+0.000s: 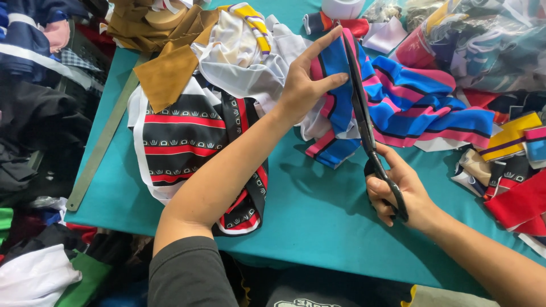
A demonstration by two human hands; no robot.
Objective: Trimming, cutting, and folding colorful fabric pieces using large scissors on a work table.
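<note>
1. Blue-and-pink striped cloth (398,96) lies toward the table's (318,216) far edge; my left hand (304,85) pinches its fold.
2. My right hand (398,193) grips scissors (364,119), mid-cut.
3. Next, I'd judge, calls for steady tension.

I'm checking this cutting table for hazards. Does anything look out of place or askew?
Mostly clutter. Fabric scraps are heaped along the teal table, and a long metal ruler lies askew, its end past the table's edge. The left hand holds striped blue-pink fabric close beside the scissors in the right hand.
</note>
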